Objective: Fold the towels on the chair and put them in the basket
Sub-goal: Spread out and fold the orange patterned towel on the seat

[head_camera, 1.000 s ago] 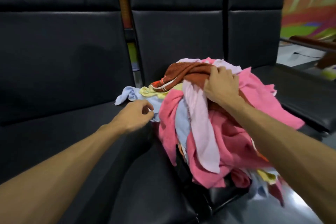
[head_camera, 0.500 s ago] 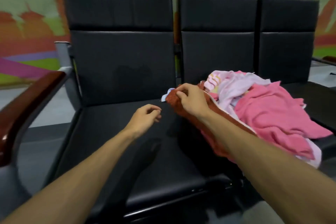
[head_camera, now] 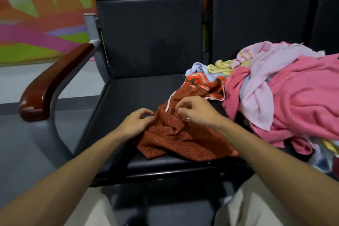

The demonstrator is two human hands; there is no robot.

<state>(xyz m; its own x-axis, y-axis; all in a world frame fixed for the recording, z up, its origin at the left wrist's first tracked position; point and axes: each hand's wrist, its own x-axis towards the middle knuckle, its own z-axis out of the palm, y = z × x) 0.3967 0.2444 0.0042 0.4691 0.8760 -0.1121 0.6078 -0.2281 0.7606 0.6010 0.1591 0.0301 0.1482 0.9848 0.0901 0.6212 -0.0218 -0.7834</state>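
Black seat (head_camera: 128,97): one red towel (head_camera: 183,139), left hand (head_camera: 135,123), right hand (head_camera: 198,110) pinching.

L hand (head_camera: 136,124), R hand (head_camera: 197,113) pinch red towel (head_camera: 183,142) (crumpled).

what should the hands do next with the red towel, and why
Probably pull the red towel out flat on the seat. It lies crumpled there, the right hand pinches a fold and the left hand sits at its edge, so spreading comes before folding.
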